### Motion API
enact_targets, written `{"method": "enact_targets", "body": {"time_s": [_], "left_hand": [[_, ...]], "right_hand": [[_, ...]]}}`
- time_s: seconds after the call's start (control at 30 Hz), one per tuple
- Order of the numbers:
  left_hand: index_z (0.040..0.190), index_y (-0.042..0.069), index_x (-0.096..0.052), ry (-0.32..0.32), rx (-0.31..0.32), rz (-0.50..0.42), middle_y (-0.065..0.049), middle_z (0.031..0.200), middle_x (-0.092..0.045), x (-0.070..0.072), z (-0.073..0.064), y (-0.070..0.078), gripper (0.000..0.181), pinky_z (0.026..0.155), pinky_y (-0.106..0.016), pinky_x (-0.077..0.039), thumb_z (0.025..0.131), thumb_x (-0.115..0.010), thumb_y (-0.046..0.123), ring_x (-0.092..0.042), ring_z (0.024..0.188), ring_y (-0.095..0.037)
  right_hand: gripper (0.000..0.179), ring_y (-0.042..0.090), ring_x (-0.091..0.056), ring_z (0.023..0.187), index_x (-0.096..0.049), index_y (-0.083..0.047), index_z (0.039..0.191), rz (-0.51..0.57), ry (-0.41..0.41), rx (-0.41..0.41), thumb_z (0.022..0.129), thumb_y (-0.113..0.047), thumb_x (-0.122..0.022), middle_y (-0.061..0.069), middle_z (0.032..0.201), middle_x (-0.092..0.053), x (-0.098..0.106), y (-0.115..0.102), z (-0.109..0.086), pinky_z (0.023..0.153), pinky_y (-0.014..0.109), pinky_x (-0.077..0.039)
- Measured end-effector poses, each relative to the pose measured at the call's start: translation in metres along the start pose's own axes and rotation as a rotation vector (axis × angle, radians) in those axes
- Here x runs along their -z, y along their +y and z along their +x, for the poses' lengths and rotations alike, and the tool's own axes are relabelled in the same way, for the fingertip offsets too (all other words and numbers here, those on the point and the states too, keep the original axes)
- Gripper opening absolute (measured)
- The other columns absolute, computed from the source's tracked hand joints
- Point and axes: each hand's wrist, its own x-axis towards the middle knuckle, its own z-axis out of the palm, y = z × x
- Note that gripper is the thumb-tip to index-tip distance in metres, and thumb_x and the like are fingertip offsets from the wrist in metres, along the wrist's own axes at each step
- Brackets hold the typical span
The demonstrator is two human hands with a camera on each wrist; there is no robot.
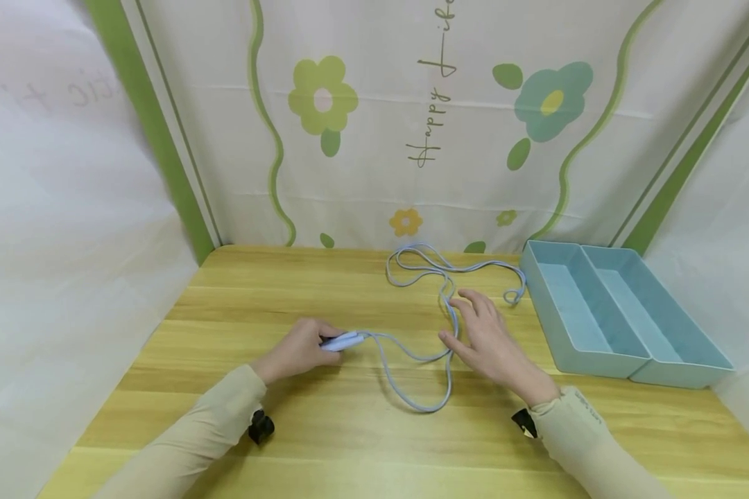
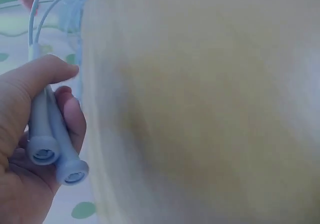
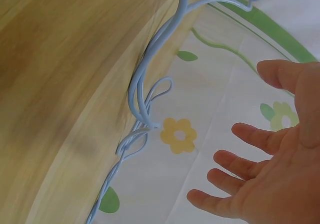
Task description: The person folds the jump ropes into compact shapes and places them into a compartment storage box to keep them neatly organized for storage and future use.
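Two pale-blue handles (image 1: 343,340) of a skipping rope (image 3: 133,92) lie together in our left hand (image 1: 299,350), whose thumb and fingers curl round them, leaving the round ends showing. From that hand the rope runs in a slack loop to just beside our right hand (image 1: 487,339), then winds in loose bends beyond its fingertips on the wooden surface (image 1: 349,443). Our right hand has hold of nothing; its fingers are well spread, apart from the rope in the right wrist view. To the right of that hand stands a blue tray (image 1: 599,364) with two long compartments, and beyond both hands hangs a flower-printed cloth (image 1: 374,173).
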Motion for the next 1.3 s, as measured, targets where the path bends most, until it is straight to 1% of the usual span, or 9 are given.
{"method": "enact_targets", "body": {"time_s": [0.1, 0.2, 0.33, 0.5, 0.73, 0.87, 0.97, 1.07, 1.3], "left_hand": [[0.112, 0.006, -0.075, 0.022, 0.019, -0.083, 0.005, 0.090, -0.070, 0.005, 0.000, 0.007, 0.035, 0.059, -0.028, -0.052, 0.081, -0.084, 0.018, -0.059, 0.071, -0.014], [0.113, 0.009, -0.075, 0.037, 0.019, -0.114, 0.008, 0.085, -0.070, 0.012, 0.002, 0.014, 0.042, 0.055, -0.028, -0.049, 0.078, -0.086, 0.029, -0.057, 0.066, -0.014], [0.117, 0.009, -0.073, 0.033, 0.006, -0.148, 0.003, 0.089, -0.072, 0.019, 0.004, 0.023, 0.051, 0.053, -0.027, -0.048, 0.076, -0.085, 0.037, -0.058, 0.064, -0.014], [0.123, 0.011, -0.070, 0.005, -0.057, -0.115, 0.004, 0.098, -0.072, 0.024, 0.004, 0.034, 0.052, 0.051, -0.025, -0.042, 0.081, -0.079, 0.042, -0.052, 0.059, -0.011], [0.127, 0.002, -0.065, 0.012, -0.209, 0.007, 0.003, 0.104, -0.070, 0.021, 0.006, 0.053, 0.051, 0.056, -0.024, -0.046, 0.088, -0.073, 0.034, -0.053, 0.065, -0.006], [0.129, -0.003, -0.062, 0.041, -0.276, 0.056, -0.005, 0.112, -0.069, 0.016, 0.012, 0.061, 0.052, 0.064, -0.024, -0.051, 0.091, -0.071, 0.032, -0.059, 0.076, -0.006], [0.131, -0.002, -0.061, 0.048, -0.304, 0.082, -0.009, 0.113, -0.068, 0.013, 0.015, 0.067, 0.053, 0.066, -0.025, -0.052, 0.092, -0.070, 0.032, -0.060, 0.079, -0.008], [0.132, -0.001, -0.060, 0.056, -0.309, 0.099, -0.007, 0.111, -0.067, 0.010, 0.019, 0.072, 0.054, 0.065, -0.024, -0.051, 0.093, -0.069, 0.034, -0.058, 0.078, -0.009], [0.137, 0.002, -0.056, 0.061, -0.325, 0.043, -0.002, 0.105, -0.066, 0.006, 0.022, 0.075, 0.050, 0.059, -0.024, -0.049, 0.096, -0.065, 0.030, -0.054, 0.070, -0.008]], "right_hand": [[0.059, 0.041, -0.025, 0.137, -0.045, 0.003, 0.137, 0.009, 0.001, -0.004, 0.097, -0.035, -0.065, 0.023, 0.147, -0.031, 0.000, 0.000, 0.000, 0.107, 0.062, -0.020], [0.057, 0.040, -0.025, 0.137, -0.046, 0.003, 0.136, 0.017, 0.004, -0.009, 0.097, -0.035, -0.065, 0.022, 0.147, -0.032, 0.000, 0.000, 0.001, 0.107, 0.062, -0.021], [0.056, 0.039, -0.027, 0.137, -0.049, 0.003, 0.137, 0.056, 0.008, -0.012, 0.099, -0.036, -0.061, 0.020, 0.147, -0.035, 0.002, -0.005, 0.002, 0.107, 0.060, -0.024], [0.055, 0.036, -0.032, 0.136, -0.050, 0.003, 0.139, 0.186, 0.006, 0.003, 0.102, -0.036, -0.056, 0.017, 0.146, -0.040, 0.004, -0.020, 0.005, 0.107, 0.057, -0.029], [0.042, 0.026, -0.043, 0.133, -0.056, -0.014, 0.140, 0.499, -0.049, -0.043, 0.103, -0.035, -0.052, 0.003, 0.141, -0.053, 0.004, -0.042, 0.010, 0.104, 0.057, -0.034], [0.041, 0.023, -0.051, 0.125, -0.057, -0.015, 0.138, 0.629, -0.100, -0.075, 0.102, -0.035, -0.055, 0.000, 0.133, -0.060, 0.001, -0.049, 0.013, 0.098, 0.057, -0.041], [0.041, 0.023, -0.058, 0.116, -0.058, -0.013, 0.136, 0.696, -0.122, -0.087, 0.101, -0.033, -0.059, 0.000, 0.122, -0.066, -0.001, -0.053, 0.016, 0.093, 0.050, -0.047], [0.031, 0.024, -0.063, 0.104, -0.064, -0.011, 0.127, 0.769, -0.130, -0.083, 0.101, -0.027, -0.059, 0.002, 0.107, -0.070, -0.002, -0.053, 0.017, 0.086, 0.043, -0.051], [0.018, 0.027, -0.066, 0.080, -0.068, -0.006, 0.105, 0.837, -0.092, -0.014, 0.104, -0.014, -0.052, 0.010, 0.084, -0.065, -0.004, -0.045, 0.021, 0.075, 0.044, -0.055]]}}
